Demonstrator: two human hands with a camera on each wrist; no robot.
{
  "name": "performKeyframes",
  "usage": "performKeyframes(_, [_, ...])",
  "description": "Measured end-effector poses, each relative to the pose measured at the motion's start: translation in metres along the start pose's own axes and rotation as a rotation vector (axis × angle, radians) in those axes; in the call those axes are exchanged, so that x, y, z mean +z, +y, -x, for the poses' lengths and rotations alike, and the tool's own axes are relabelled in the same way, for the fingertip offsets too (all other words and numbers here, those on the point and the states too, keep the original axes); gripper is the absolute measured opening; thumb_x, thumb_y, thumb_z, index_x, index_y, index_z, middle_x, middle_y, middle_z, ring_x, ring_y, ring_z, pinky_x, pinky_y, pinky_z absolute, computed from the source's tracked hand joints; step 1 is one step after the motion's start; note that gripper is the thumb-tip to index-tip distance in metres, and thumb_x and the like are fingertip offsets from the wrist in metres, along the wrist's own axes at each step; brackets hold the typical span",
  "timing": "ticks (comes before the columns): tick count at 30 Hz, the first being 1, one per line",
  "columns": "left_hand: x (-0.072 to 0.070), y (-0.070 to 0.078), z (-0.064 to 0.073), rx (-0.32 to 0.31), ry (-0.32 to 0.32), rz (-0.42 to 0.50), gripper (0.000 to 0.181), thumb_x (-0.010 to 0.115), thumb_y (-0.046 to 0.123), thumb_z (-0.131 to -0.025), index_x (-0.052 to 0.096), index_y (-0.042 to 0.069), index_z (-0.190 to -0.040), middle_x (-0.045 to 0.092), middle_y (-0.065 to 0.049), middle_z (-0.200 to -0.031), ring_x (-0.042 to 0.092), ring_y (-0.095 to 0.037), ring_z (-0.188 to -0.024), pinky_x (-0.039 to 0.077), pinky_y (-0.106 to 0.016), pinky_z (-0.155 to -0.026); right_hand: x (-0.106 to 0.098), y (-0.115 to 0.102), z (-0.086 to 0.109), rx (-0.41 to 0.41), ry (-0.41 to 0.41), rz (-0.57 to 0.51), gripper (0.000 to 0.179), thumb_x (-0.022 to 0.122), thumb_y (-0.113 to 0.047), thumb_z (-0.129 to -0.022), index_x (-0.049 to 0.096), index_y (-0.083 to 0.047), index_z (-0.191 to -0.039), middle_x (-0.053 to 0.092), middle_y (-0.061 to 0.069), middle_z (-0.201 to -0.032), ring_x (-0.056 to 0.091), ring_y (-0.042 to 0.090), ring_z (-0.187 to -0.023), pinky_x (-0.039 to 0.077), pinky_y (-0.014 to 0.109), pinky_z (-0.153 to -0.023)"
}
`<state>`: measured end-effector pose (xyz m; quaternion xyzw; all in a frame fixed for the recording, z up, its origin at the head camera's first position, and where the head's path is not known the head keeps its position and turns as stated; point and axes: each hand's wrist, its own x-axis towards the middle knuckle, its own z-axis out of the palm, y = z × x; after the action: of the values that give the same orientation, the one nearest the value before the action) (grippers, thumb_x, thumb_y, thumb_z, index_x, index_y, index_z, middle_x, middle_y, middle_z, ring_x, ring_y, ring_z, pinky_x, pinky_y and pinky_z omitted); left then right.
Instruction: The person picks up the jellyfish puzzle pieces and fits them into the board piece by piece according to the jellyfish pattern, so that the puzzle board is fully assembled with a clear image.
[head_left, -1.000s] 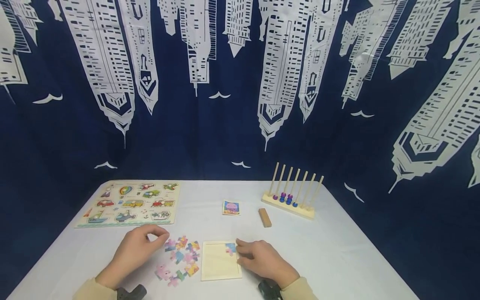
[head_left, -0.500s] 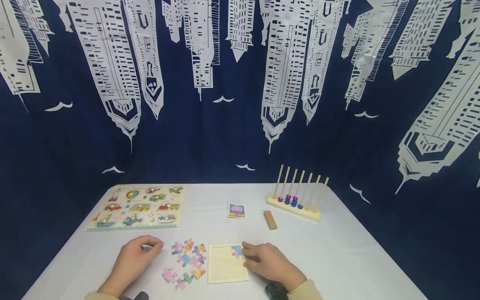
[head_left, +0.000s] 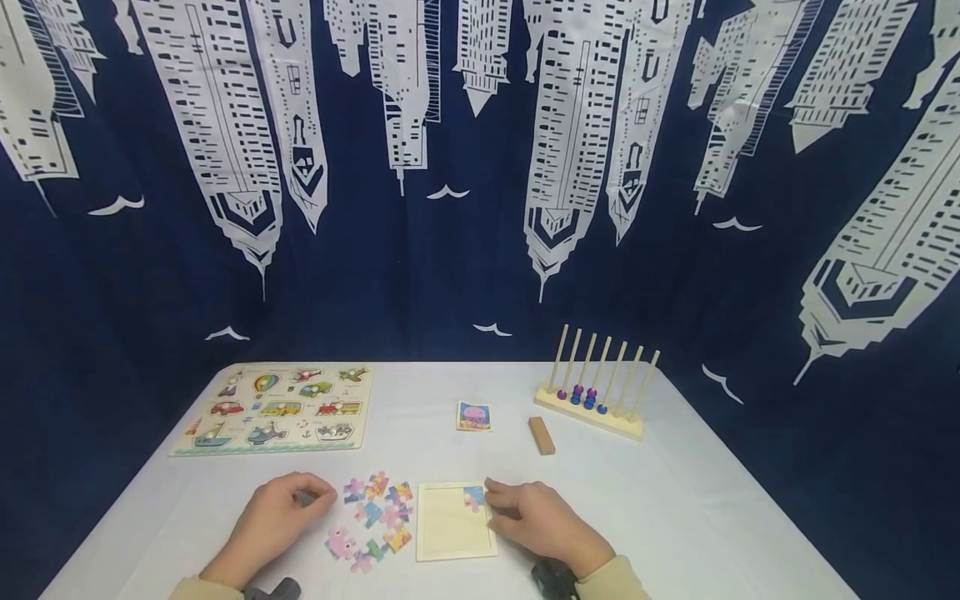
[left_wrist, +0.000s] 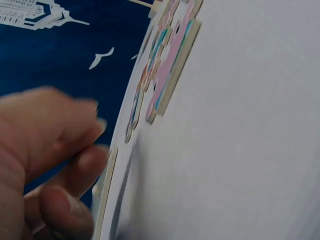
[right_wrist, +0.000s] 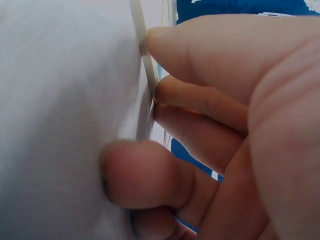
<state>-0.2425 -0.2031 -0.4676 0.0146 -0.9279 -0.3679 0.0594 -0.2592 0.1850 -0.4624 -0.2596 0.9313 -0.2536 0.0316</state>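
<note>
My left hand [head_left: 277,512] hovers just left of several loose jigsaw pieces [head_left: 392,515], its fingers loosely bent and holding nothing. A pink piece with a face [head_left: 341,543] lies nearest it at the lower left of the group; in the left wrist view its pink piece edge [left_wrist: 170,70] stands apart from the fingers. Beside the pieces lies a square wooden puzzle tray [head_left: 442,529], with one blue-and-pink piece [head_left: 474,497] in its upper right corner. My right hand [head_left: 536,521] touches the tray's right edge with thumb and fingertips; its other fingers rest on the table [right_wrist: 65,125].
At the back left lies a vehicle peg puzzle board [head_left: 281,408]. A small picture card [head_left: 474,416] and a wooden block [head_left: 542,436] lie behind the tray. A pegged bead stand [head_left: 588,412] stands at the back right, before a dark blue curtain [head_left: 450,267].
The left hand has drawn back left from the pieces, then come slightly right again. The right hand stays at the tray's edge. The head view has shifted a little.
</note>
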Motion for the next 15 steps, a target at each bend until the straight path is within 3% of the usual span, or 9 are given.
performKeyframes(9, [-0.0007, 0.0037, 0.0048, 0.082, -0.185, -0.141, 0.041, 0.095, 0.052, -0.059, 0.07, 0.032, -0.085, 0.069, 0.016, -0.09, 0.057, -0.011, -0.083, 0.047, -0.038, -0.079, -0.0008, -0.0005, 0.0005, -0.006, 0.009, -0.001, 0.036, 0.075, -0.027, -0.093, 0.074, -0.011, -0.125, 0.065, 0.003, -0.141, 0.062, 0.03, -0.13, 0.048, 0.052, -0.106])
performKeyframes(15, [-0.0041, 0.0019, 0.0066, 0.161, -0.263, -0.136, 0.044, 0.095, 0.05, -0.061, 0.072, 0.033, -0.095, 0.065, 0.016, -0.086, 0.052, -0.01, -0.077, 0.041, -0.029, -0.071, 0.0, -0.0015, 0.0003, -0.002, 0.008, 0.002, 0.036, 0.075, -0.027, -0.093, 0.075, -0.011, -0.125, 0.065, 0.003, -0.141, 0.062, 0.03, -0.13, 0.048, 0.052, -0.106])
